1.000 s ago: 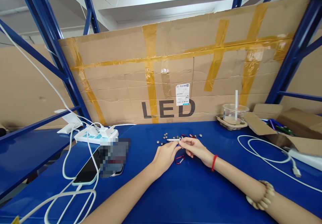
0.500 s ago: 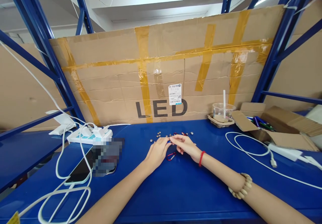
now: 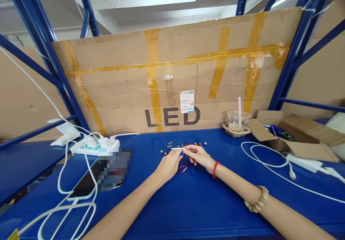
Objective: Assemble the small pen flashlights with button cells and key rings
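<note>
My left hand (image 3: 169, 165) is closed around a slim blue piece (image 3: 181, 153), mostly hidden by the fingers; a dark end shows at its far side. My right hand (image 3: 198, 155) pinches one end of a thin silver rod (image 3: 176, 148), which lies level just above the left fingers. The two hands meet at the fingertips. A red carabiner (image 3: 183, 168) lies on the blue tabletop (image 3: 172, 204) just below them. Several small silver round pieces (image 3: 169, 144), resembling button cells, are scattered beyond the hands. Red items (image 3: 197, 144) lie partly hidden behind the right hand.
At left are a white power strip (image 3: 94, 146), looping white cables and a phone (image 3: 84, 184) beside a blurred dark thing. A plastic cup (image 3: 238, 119) with a straw stands back right, near an open carton (image 3: 293, 132) holding pens. A cardboard panel (image 3: 121, 96) closes the back.
The thin silver rod now shows between the hands, above the left fingers, where it was not visible before. Both hands have stayed in nearly the same place.
</note>
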A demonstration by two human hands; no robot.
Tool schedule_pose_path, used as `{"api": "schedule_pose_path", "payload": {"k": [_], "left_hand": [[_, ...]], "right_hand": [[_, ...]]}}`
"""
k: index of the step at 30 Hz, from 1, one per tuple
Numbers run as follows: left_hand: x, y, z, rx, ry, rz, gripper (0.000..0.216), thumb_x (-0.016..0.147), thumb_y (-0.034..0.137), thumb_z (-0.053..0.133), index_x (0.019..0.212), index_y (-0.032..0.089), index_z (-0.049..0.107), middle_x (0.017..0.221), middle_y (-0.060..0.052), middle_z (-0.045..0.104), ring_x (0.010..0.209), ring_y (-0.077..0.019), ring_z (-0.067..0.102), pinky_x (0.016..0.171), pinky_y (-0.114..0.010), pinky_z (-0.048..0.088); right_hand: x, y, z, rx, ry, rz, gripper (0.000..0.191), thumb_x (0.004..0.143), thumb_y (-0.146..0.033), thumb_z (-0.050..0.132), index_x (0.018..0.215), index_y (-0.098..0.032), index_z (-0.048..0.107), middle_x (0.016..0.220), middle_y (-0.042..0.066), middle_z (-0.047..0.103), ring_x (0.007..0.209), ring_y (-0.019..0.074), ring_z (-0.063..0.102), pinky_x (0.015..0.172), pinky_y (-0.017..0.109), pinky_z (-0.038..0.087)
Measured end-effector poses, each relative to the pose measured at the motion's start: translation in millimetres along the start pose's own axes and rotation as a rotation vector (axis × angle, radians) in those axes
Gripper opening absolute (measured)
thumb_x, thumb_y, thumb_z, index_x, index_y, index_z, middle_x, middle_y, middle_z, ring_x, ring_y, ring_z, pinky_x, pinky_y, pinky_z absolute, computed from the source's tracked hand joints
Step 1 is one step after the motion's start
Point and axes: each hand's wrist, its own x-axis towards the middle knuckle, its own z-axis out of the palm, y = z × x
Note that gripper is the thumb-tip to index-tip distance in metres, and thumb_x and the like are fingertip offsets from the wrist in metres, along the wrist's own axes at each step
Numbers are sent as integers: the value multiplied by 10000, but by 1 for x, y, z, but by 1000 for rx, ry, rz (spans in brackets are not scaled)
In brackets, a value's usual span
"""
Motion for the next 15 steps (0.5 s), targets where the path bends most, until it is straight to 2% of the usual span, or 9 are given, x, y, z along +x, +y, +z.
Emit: {"api": "schedule_pose_path", "payload": {"k": [8, 15], "left_hand": [[0, 3, -3, -11, -16, -32, 281, 892, 228, 301, 1150, 231, 413, 1131, -32, 551, 1011, -160, 533, 832, -278, 443], [1, 4, -5, -22, -28, -45, 284, 895, 242, 296, 1154, 243, 413, 1137, -17, 551, 996, -158, 545, 812, -270, 452]], "right_hand": [[-2, -6, 0, -31, 36, 26, 361, 641, -482, 598, 746, -137, 586, 482, -57, 466, 359, 25, 384, 319, 140, 311], [-1, -4, -1, -45, 29, -2, 355, 659, -471, 584, 769, -133, 582, 458, -65, 444, 361, 25, 383, 316, 130, 304]]}}
